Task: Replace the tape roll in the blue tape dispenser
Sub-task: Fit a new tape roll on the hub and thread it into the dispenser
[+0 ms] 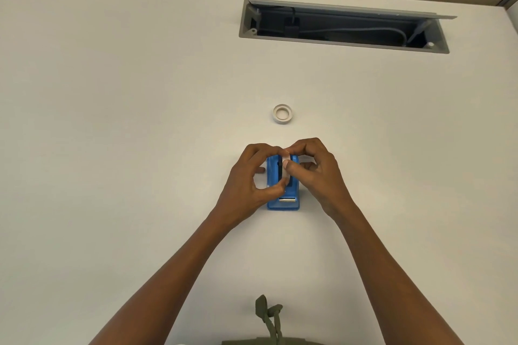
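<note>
The blue tape dispenser [283,203] stands on the white desk [126,120], its metal cutter at the near end. A whitish tape roll [286,166] sits upright in the dispenser's slot. My left hand [249,176] is at the dispenser's left side, thumb and fingertips pinched on the roll's near part. My right hand [316,168] comes from the right, thumb and forefinger closed on the roll's top. A second tape roll [282,114] lies flat on the desk, a short way beyond the hands.
An open grey cable hatch [344,26] with wires inside is set in the desk at the back right. Olive cloth with a drawstring [269,316] shows at the bottom edge. The desk's far edge curves at the upper left.
</note>
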A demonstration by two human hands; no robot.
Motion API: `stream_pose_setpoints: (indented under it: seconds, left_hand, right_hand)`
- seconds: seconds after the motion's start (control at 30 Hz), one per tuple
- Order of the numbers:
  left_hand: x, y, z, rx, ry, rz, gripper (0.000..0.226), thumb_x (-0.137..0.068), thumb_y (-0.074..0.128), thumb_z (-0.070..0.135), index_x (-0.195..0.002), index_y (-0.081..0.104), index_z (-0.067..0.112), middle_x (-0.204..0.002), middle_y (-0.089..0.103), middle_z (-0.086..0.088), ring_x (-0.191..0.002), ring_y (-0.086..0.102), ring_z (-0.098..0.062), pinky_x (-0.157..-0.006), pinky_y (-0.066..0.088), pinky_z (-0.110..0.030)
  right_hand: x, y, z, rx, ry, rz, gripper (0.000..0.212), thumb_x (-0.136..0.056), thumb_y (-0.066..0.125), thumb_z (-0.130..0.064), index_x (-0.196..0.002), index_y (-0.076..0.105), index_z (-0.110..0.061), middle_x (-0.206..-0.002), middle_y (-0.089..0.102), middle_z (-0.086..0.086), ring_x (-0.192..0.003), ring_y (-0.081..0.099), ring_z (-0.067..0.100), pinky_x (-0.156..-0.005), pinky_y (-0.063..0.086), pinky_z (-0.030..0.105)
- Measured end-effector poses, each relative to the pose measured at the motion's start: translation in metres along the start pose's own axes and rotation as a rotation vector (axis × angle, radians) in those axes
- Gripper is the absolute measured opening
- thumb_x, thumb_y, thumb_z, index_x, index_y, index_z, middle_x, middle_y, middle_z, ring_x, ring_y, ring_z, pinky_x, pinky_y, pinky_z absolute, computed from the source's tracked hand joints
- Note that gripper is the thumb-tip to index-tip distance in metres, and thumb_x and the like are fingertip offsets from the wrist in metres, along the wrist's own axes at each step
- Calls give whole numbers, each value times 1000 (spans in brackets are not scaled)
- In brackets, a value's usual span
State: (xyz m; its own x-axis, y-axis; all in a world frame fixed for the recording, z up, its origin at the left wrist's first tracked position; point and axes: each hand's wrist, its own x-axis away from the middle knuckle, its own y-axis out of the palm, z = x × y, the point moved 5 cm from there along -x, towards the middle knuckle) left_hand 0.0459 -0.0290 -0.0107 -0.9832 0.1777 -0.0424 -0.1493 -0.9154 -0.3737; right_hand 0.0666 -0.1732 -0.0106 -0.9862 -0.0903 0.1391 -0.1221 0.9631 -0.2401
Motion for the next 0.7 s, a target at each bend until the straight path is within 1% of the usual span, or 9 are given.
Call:
stream_pose_setpoints:
  seconds: [0.07, 0.13, 0.27, 0.33, 0.43, 0.5, 0.53, 0.6, 0.7]
  left_hand:
    - [0, 0, 0, -3, 2, 2, 54, -71, 70, 19, -106, 46, 53, -112, 49, 20, -104, 49, 6, -81, 46, -10]
    - [-1, 0, 0, -4, 3, 3, 55, -71, 70, 19, -107, 46, 53, -112, 48, 20, -104, 49, 7, -82, 45, -11]
    - [-1, 0, -2, 6, -15, 4, 50, -70, 71, 21, -112, 51, 39, -114, 51, 9, -103, 49, 8, -81, 46, -10]
    - [-2, -1, -2, 9, -25, 10, 47, -71, 71, 22, -113, 53, 34, -114, 52, 7, -102, 50, 7, -80, 46, -10]
    - [-2, 0, -2, -1, -35, 28, 41, -74, 68, 29, -113, 58, 27, -113, 53, 6, -102, 51, 3, -79, 48, -11]
    - [-2, 0, -2, -4, -41, 33, 40, -74, 67, 32, -113, 59, 27, -112, 53, 6, -102, 50, 4, -79, 48, -12]
    - [-2, 0, -2, -3, -43, 36, 40, -75, 67, 32, -114, 59, 27, -112, 53, 7, -102, 50, 4, -79, 49, -13]
    - [-2, -1, -2, -1, -45, 37, 40, -75, 67, 33, -113, 59, 27, -110, 52, 9, -101, 51, 6, -79, 49, -13]
    - [-3, -1, -1, -3, -51, 40, 41, -75, 66, 34, -114, 60, 24, -110, 51, 9, -100, 52, 6, -79, 49, -13]
  right_hand:
    - [-2, 1, 1, 4, 17, 14, 14, -77, 67, -8, -91, 66, -10, -101, 61, 8, -95, 60, 16, -76, 51, 23]
    - [-3, 1, 1, -12, 35, 26, 10, -79, 66, -6, -89, 65, -9, -101, 62, 12, -96, 60, 21, -78, 49, 24]
    - [-5, 3, 3, -81, 92, 48, 4, -81, 65, -9, -85, 65, -7, -97, 65, 16, -93, 62, 24, -82, 50, 30]
    - [-5, 3, 4, -124, 117, 58, 7, -82, 66, -12, -89, 67, -8, -97, 68, 13, -92, 63, 22, -81, 49, 27]
    - [-1, 1, 3, -207, 101, 2, 19, -84, 65, -17, -102, 67, -17, -101, 67, 5, -97, 61, 16, -84, 49, 24]
    - [4, -1, 0, -229, 58, -46, 21, -82, 63, -18, -103, 64, -21, -103, 65, -2, -100, 59, 11, -86, 49, 23]
    - [6, -1, 0, -219, 36, -62, 21, -81, 60, -18, -101, 64, -19, -103, 65, -2, -101, 59, 10, -87, 49, 24]
    - [10, -3, -1, -173, 0, -68, 21, -79, 57, -16, -99, 64, -13, -106, 66, 3, -106, 60, 13, -91, 51, 30]
    - [13, -4, -2, -117, -31, -65, 24, -80, 56, -15, -102, 64, -10, -112, 63, 11, -111, 58, 19, -94, 50, 44]
